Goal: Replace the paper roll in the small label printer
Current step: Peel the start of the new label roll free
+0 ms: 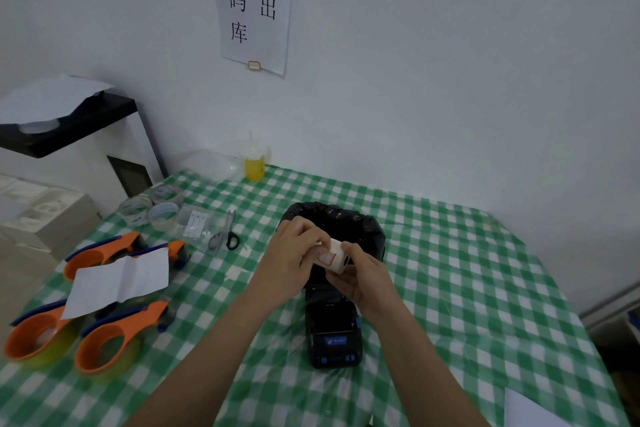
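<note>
Two hands: both raised above the table, meeting on one small paper roll [334, 255].
Left hand [294, 253]: fingers pinched on the roll's near edge, by a red-bordered label.
Right hand [360, 274]: cupped under and round the roll, gripping it.
Paper roll: white, held in the air just above the label printer and in front of the bin.
Label printer [333, 333]: black with blue buttons, lid open, on the checked tablecloth [467, 288] below the wrists.
Bin [346, 222]: lined with a black bag, just behind the hands.
Left side: scissors [225, 234], tape rolls [152, 206], orange tape dispensers [104, 340], a creased paper sheet [117, 281].
</note>
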`<action>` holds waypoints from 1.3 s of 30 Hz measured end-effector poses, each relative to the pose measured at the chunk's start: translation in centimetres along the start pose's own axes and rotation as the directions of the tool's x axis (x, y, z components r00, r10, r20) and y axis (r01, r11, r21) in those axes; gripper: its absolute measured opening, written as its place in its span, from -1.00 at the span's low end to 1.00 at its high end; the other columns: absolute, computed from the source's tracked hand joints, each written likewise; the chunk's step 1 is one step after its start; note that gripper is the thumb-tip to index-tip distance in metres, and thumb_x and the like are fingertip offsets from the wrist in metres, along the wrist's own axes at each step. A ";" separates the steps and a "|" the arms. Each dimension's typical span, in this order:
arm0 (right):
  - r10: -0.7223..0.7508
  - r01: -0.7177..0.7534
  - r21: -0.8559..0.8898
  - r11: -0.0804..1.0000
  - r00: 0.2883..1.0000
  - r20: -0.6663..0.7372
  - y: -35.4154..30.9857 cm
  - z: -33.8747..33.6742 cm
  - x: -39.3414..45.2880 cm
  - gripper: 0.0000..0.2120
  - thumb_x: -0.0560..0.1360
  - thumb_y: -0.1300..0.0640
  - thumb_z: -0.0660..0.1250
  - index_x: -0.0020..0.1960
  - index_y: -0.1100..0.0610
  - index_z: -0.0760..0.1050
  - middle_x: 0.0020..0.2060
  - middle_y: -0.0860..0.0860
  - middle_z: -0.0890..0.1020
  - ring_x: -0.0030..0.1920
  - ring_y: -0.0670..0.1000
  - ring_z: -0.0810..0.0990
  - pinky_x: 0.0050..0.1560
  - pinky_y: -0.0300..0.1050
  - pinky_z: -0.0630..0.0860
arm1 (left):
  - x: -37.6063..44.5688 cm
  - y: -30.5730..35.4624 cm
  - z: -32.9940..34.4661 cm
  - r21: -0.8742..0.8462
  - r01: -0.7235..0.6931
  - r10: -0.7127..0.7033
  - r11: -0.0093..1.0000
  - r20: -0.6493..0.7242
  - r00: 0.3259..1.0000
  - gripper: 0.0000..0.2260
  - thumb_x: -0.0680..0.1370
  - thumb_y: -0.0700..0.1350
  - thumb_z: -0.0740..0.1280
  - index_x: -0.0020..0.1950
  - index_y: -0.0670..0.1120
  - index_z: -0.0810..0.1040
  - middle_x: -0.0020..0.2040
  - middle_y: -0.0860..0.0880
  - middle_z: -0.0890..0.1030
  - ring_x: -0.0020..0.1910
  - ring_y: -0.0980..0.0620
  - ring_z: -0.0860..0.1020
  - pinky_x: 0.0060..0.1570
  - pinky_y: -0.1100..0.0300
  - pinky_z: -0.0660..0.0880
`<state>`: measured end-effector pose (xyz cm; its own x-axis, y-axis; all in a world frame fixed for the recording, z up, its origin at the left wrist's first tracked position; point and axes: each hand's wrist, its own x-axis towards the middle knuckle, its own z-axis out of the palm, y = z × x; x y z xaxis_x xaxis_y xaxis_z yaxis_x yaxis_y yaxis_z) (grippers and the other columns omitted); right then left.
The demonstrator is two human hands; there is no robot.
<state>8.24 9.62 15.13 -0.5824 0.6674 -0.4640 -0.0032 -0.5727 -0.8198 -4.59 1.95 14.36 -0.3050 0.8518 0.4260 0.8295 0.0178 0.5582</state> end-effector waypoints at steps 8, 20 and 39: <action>-0.062 0.064 0.062 0.996 0.998 -0.030 0.0 0.2 0.0 -0.79 0.54 0.08 0.27 0.03 0.20 0.57 -0.03 0.19 0.62 -0.10 0.05 0.64 -0.18 -0.17 0.62 | -0.1 0.0 0.2 -0.131 0.063 -0.068 0.989 -0.030 0.997 -0.89 0.52 -0.17 0.31 -0.01 0.00 0.56 -0.01 0.09 0.40 0.04 0.05 0.41 0.07 0.29 0.37; -0.317 0.321 0.056 0.945 0.946 -0.073 0.3 0.9 -0.2 -0.81 0.53 0.17 0.29 0.13 0.14 0.54 0.08 0.17 0.64 0.07 0.12 0.65 0.02 -0.09 0.63 | 0.9 3.3 -0.8 -0.377 0.503 -0.513 0.778 0.080 0.854 -0.81 0.48 0.08 0.32 -0.07 -0.02 0.55 -0.06 0.02 0.58 -0.14 0.13 0.54 -0.21 0.32 0.39; -0.258 0.264 0.221 0.939 0.965 -0.057 0.4 1.6 0.1 -0.75 0.54 0.15 0.26 0.18 0.22 0.51 0.12 0.22 0.62 0.09 0.15 0.65 -0.03 -0.16 0.64 | 1.2 3.4 -1.4 -0.491 0.523 -0.563 0.697 0.076 0.823 -0.94 0.50 -0.10 0.33 -0.14 -0.05 0.57 -0.15 0.11 0.59 -0.06 0.06 0.59 0.07 0.08 0.55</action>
<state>6.90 8.73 15.28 -0.5147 0.8185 -0.2554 -0.3367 -0.4669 -0.8177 -2.78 2.32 17.84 -0.6825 0.7307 -0.0183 0.1893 0.2009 0.9611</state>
